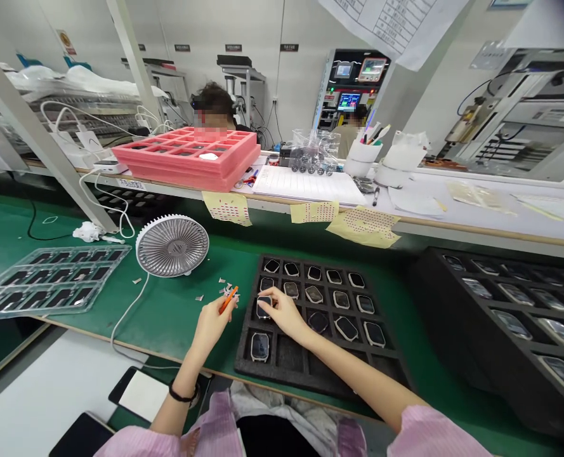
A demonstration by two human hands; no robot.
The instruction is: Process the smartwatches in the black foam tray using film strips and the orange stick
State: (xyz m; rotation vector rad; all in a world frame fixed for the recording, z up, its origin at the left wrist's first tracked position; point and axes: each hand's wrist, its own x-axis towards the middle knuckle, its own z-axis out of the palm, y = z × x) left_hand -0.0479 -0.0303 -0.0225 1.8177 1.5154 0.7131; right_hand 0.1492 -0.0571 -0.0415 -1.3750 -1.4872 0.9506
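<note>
My left hand (215, 315) is closed round an orange tool (228, 300), just left of a black foam tray (282, 374). Small pale scraps (226, 289) lie on the green mat beyond it. With fingers and thumb, my right hand (280, 311) grips the edge of a watch case (263, 308) in the tray's left column, third row from the back. More watch cases sit in the tray's compartments, among them one (259, 347) at the front left corner. The right forearm hides part of the tray.
A white fan (172, 246) stands left of the hands, its cable running down the mat. A clear tray of black parts (63, 279) is at far left. Stacked black foam trays (491, 355) rise at right. Pink foam trays (219, 168) and papers occupy the shelf; a person (214, 105) is beyond.
</note>
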